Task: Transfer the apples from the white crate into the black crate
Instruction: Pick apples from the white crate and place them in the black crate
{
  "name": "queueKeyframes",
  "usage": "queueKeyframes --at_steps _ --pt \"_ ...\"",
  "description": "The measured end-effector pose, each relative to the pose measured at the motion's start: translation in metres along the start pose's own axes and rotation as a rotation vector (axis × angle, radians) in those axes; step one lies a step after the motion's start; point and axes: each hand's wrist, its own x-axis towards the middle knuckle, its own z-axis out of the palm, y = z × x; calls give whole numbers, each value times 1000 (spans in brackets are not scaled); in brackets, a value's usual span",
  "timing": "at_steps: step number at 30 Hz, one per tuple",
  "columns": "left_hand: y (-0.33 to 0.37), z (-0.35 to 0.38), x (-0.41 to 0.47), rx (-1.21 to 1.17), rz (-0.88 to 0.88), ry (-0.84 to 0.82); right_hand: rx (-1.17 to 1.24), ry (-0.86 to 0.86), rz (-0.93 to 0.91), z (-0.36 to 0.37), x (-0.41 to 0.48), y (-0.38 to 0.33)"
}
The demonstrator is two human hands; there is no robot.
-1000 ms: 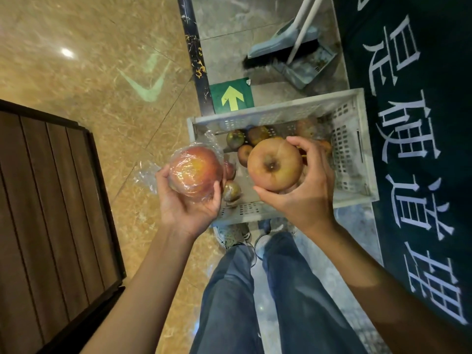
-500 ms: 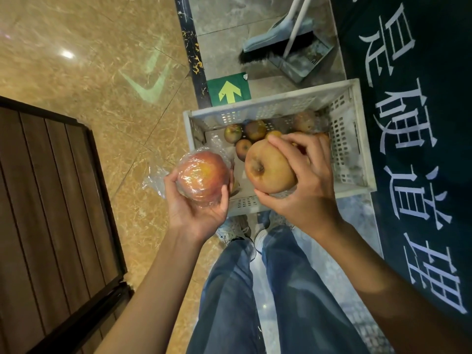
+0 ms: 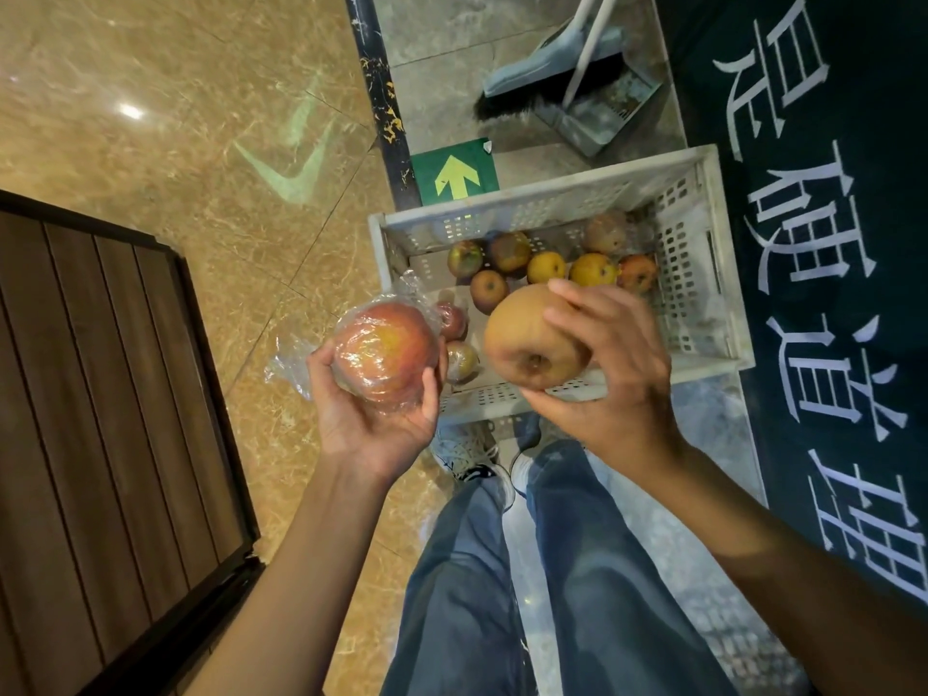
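Underfoot, marble floor [image 3: 176, 143], white crate [image 3: 552, 193] just beyond both grips; left grip [image 3: 374, 419] cupping wrapped red apple [image 3: 384, 351]; right grip [image 3: 617, 379] clasping russet apple [image 3: 527, 339], now rolled hollow-down versus hollow-left before.

The left hand [image 3: 371, 419] is filled by a wrapped apple [image 3: 384, 354], the right hand [image 3: 612, 384] by a bare apple [image 3: 527, 339]; a narrow gap lies between them over the near rim of the white crate [image 3: 552, 198]; beyond the right hand loose apples [image 3: 547, 266] crowd the crate; left of the left hand open floor [image 3: 201, 143] runs to a wooden panel [image 3: 100, 419]; beyond the crate a broom and dustpan [image 3: 562, 77] stand in the way.
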Motion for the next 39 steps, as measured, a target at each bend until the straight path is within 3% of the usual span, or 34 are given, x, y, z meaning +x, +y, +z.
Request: queueKeyframes --at_steps 5,8,10,14,18,22,26,31,37,39 --pt "9 0 0 1 -2 11 908 141 1171 12 23 -28" --pt "15 0 1 -2 16 19 1396 206 1698 14 38 -22" --pt "18 1 0 0 8 6 1582 219 1862 15 46 -20" --pt "24 2 1 -10 -4 12 1768 201 1995 21 54 -21" --pt "31 1 6 -14 -6 18 1889 321 2057 24 61 -21" --pt "38 -1 15 -18 12 36 1744 236 1965 32 64 -16" --pt "43 2 29 7 44 76 1395 134 1768 45 59 -4" --pt "47 9 65 129 111 122 527 -162 1319 75 38 29" --pt "45 9 139 389 114 146 233 -320 1183 124 5 99" --pt "43 9 172 506 115 134 273 -342 1209 142 -5 123"
